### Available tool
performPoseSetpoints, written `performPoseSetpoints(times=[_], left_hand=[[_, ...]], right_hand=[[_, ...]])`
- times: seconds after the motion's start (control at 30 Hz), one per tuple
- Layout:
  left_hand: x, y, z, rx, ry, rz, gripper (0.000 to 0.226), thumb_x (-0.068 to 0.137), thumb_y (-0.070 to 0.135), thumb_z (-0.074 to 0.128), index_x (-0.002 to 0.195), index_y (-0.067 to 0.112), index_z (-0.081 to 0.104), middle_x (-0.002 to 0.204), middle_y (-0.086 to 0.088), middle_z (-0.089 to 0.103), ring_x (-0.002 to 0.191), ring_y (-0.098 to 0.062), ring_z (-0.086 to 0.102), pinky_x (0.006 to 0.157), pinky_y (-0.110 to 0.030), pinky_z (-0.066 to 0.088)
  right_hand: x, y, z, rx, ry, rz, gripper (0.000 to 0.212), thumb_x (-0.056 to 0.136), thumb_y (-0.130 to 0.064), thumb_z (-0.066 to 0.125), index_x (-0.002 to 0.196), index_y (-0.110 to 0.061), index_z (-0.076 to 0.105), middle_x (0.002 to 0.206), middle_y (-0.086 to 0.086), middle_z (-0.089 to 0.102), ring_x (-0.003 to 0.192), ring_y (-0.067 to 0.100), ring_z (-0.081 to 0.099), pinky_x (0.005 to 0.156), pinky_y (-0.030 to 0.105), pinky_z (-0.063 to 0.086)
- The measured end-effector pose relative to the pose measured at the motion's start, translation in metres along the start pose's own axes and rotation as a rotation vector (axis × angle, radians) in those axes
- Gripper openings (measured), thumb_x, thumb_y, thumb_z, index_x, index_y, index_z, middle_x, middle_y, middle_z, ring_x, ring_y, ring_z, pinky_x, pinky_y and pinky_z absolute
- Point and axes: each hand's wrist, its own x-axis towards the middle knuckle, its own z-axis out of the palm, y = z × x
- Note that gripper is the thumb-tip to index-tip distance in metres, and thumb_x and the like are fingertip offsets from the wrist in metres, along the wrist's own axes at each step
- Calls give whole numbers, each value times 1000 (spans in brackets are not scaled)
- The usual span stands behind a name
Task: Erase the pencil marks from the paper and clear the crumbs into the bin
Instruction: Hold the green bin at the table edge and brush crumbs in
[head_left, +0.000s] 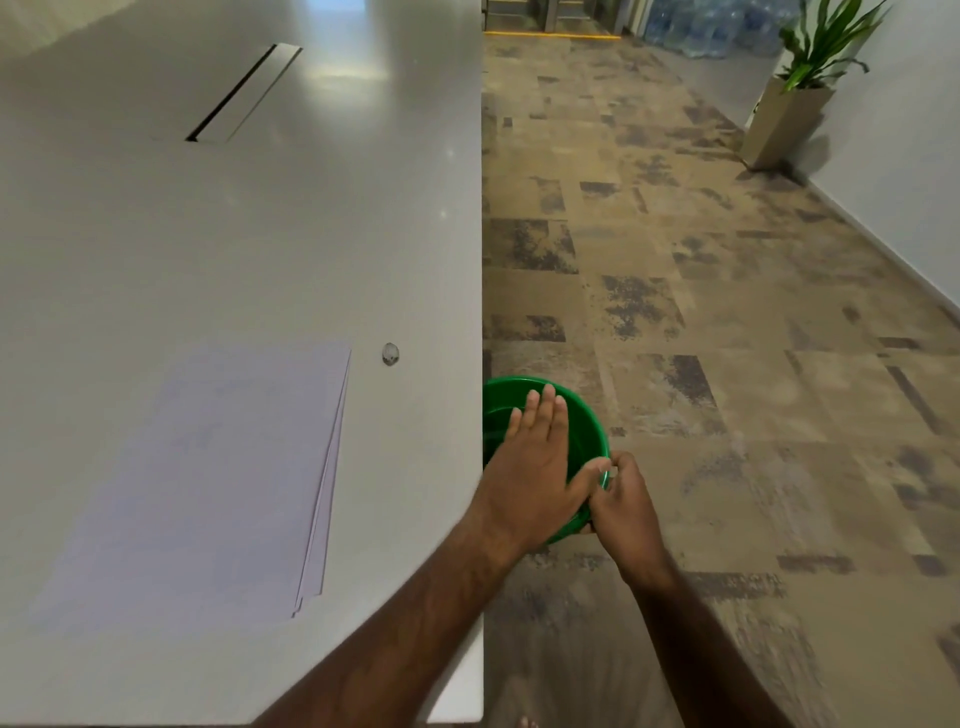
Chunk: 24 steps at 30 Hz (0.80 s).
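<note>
Head view | your right hand (626, 501) grips the green bin (584, 415) rim, keeping it just under the table (260, 234) edge | your left hand (535, 457), fingers straight, hangs over it so crumbs would fall inside | paper (208, 467) lies flat on table, eraser (390, 354) beside it.

Your arms are bare from the frame edge down, no sleeves. Left hand (535, 467) and right hand (626, 501): no gloves, rings, watch or bands. Bare toes (527, 722) show at the bottom edge.
</note>
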Motion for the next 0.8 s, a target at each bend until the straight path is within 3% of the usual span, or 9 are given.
performPoseSetpoints(times=[0.07, 0.17, 0.3, 0.43, 0.53, 0.6, 0.7, 0.8], left_hand=[[-7, -16, -10, -16, 68, -20, 86, 104, 66, 24, 164, 13, -6, 171, -3, -14, 157, -16, -16, 129, -36, -1], [-15, -56, -23, 99, 158, -143, 90, 102, 68, 24, 163, 11, -9, 169, -7, -19, 157, -22, -17, 128, -38, -2], [-16, -80, -24, 221, 112, -284, 94, 99, 72, 13, 162, 5, -7, 170, -15, -15, 158, -29, -13, 130, -44, 0], [0, -57, -17, 227, 91, -248, 96, 101, 72, 12, 161, 0, -4, 169, -21, -9, 158, -33, -9, 130, -48, 2], [7, -40, -9, 219, 43, -128, 93, 102, 72, 10, 162, 1, 3, 170, -18, -5, 159, -31, -7, 129, -49, 3], [9, -33, -11, 81, -25, -39, 89, 103, 71, 17, 164, 7, 8, 172, -10, -1, 159, -25, -5, 129, -46, -1], [5, -26, -31, -587, -156, -1, 76, 102, 65, 41, 164, 27, 19, 170, 15, 9, 157, -5, 0, 128, -44, 5], [-4, -38, -53, -654, 38, -12, 68, 103, 58, 47, 162, 34, 23, 168, 17, 15, 155, 0, 6, 125, -41, 15]], right_hand=[[0, -1, 0, 27, -23, 16, 18, 105, -13, 57, 122, -20, 52, 98, 10, 75, 76, 23, 78, 60, 44, 66], [-1, 0, -1, -2, -23, 34, 23, 103, -8, 58, 122, -20, 52, 97, 12, 75, 72, 22, 78, 61, 44, 66], [1, 3, 0, -5, -14, 45, 24, 103, -10, 58, 121, -24, 52, 97, 10, 76, 75, 22, 79, 68, 54, 66], [2, 3, 0, 8, -6, 36, 24, 102, -9, 58, 122, -21, 52, 97, 11, 76, 74, 22, 79, 68, 54, 66], [3, 2, 1, 3, -7, 34, 22, 102, -10, 59, 120, -21, 53, 97, 12, 76, 74, 24, 79, 66, 55, 66], [4, 4, 1, 4, -1, 35, 21, 102, -11, 60, 119, -21, 53, 97, 14, 75, 74, 26, 79, 65, 57, 66], [6, 5, 1, -1, -5, 30, 21, 101, -12, 60, 118, -22, 54, 100, 14, 75, 77, 25, 80, 67, 57, 66], [8, 5, 3, -5, -11, 53, 25, 102, -10, 59, 124, -19, 53, 101, 14, 75, 75, 25, 80, 66, 55, 67]])
